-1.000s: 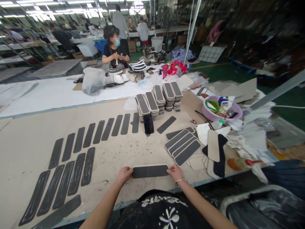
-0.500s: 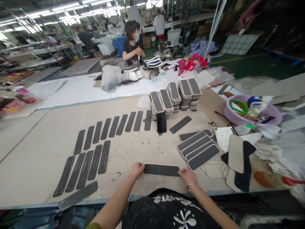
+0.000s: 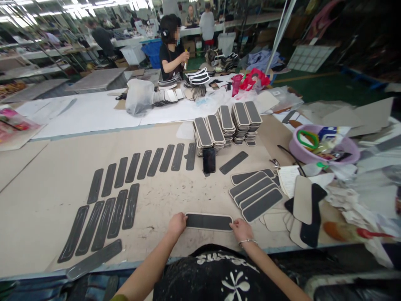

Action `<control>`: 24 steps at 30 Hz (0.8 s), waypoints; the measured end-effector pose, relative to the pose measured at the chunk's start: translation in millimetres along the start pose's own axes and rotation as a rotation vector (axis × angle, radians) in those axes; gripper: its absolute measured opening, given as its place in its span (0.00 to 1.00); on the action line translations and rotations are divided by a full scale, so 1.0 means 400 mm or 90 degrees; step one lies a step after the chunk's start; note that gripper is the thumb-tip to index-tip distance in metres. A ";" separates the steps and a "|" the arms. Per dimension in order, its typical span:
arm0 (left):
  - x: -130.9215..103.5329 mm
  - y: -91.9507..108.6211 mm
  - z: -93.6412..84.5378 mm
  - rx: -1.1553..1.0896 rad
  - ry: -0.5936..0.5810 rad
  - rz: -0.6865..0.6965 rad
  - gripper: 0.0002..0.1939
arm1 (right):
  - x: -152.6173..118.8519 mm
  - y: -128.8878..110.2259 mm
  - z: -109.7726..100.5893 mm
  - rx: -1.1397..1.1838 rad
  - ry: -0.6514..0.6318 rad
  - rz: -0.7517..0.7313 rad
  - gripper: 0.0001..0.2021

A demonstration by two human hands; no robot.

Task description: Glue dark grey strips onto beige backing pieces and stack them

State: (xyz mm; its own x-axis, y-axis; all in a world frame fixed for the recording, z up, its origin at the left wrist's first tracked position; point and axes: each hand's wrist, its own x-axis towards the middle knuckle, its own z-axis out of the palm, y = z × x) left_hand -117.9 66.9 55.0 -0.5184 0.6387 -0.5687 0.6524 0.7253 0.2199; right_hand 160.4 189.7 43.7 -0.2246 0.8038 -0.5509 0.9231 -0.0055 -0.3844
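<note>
A dark grey strip-shaped panel with a beige border (image 3: 209, 222) lies crosswise in front of me, between my two hands. Its left end is pinched in my left hand (image 3: 177, 224), its right end in my right hand (image 3: 242, 230), which has a bracelet at the wrist. Just right of it, several like bordered panels (image 3: 262, 205) lie overlapped in a fan. To the left, dark grey strips with a shiny outline (image 3: 130, 207) are set out in two slanted rows. One more grey strip (image 3: 94, 259) sticks out over the table's front edge.
Tall stacks of bordered panels (image 3: 216, 129) stand beyond my hands, a black phone (image 3: 209, 160) leaning before them. A purple basin (image 3: 324, 152) of odds and ends is at right, near an orange bottle with a red nozzle (image 3: 340, 232). Across the table a person (image 3: 171, 54) handles something yellow.
My view has turned slightly, so the table's contents sit a little further left. Both hands keep hold of the panel's ends. The person opposite has raised their hands a bit.
</note>
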 end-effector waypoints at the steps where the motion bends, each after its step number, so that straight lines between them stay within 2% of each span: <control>1: 0.000 0.002 0.001 0.011 0.005 0.002 0.13 | -0.002 -0.003 -0.001 -0.004 0.000 0.003 0.08; 8: -0.020 0.005 0.011 0.050 0.041 0.062 0.13 | -0.009 -0.013 0.002 -0.034 0.005 0.018 0.09; 14: -0.020 -0.018 0.010 -0.015 0.106 0.242 0.09 | -0.010 -0.015 0.005 -0.054 0.008 0.024 0.10; 24: 0.007 -0.012 0.034 -0.025 0.144 0.151 0.08 | -0.015 -0.024 0.001 -0.079 -0.012 0.031 0.11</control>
State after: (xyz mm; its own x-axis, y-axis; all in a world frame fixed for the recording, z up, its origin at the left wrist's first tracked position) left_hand -114.9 61.6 41.7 -0.4675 0.8282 -0.3091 0.7494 0.5567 0.3584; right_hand 152.8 184.9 50.4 -0.1831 0.7933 -0.5806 0.9644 0.0304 -0.2626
